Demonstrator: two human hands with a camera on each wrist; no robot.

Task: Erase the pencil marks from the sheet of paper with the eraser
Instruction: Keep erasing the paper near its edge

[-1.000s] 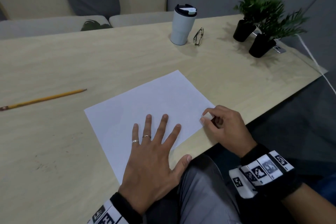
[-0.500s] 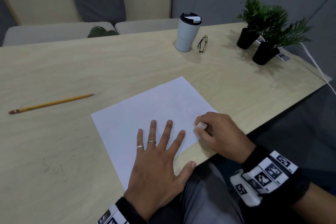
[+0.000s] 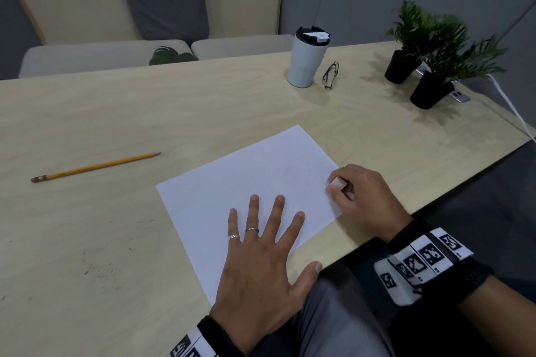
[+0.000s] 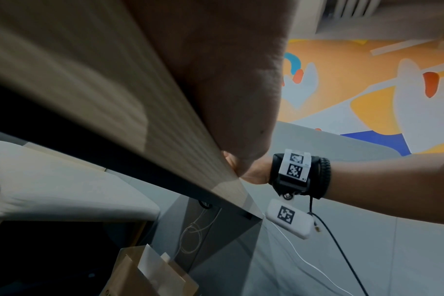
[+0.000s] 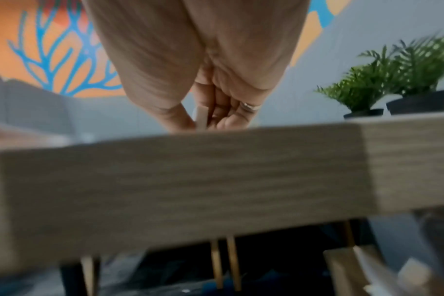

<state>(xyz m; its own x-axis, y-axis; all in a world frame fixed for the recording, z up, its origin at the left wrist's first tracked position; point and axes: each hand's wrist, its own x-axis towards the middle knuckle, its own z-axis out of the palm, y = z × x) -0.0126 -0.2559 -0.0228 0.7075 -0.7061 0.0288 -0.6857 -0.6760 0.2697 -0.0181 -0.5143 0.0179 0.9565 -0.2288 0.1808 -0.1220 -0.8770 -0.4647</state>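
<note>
Near the front edge of the table (image 3: 116,113), the sheet of paper (image 3: 232,182) lies at a slant, one corner reaching the edge by the person's lap. Left hand (image 3: 261,264) is flat on the lower part of the sheet, fingers straight and spread, pinning it down. Right hand (image 3: 362,200) is over at the sheet's right corner, fingers curled, thumb and forefinger pinching the small white eraser (image 3: 338,182); the right wrist view shows that eraser (image 5: 201,118) upright between the fingertips, its lower end hidden behind the table's edge. So the eraser sits right at the paper's right margin, and whether it is pressing down I can't say for sure.

How far along? Hard call. Only very faint grey traces show on the upper right part of the sheet, too pale to read; the rest looks clean from the head view. My judgement: most of the rubbing is done, with a faint patch left.

Off to the left, well apart, lies a yellow pencil (image 3: 95,166).
</note>
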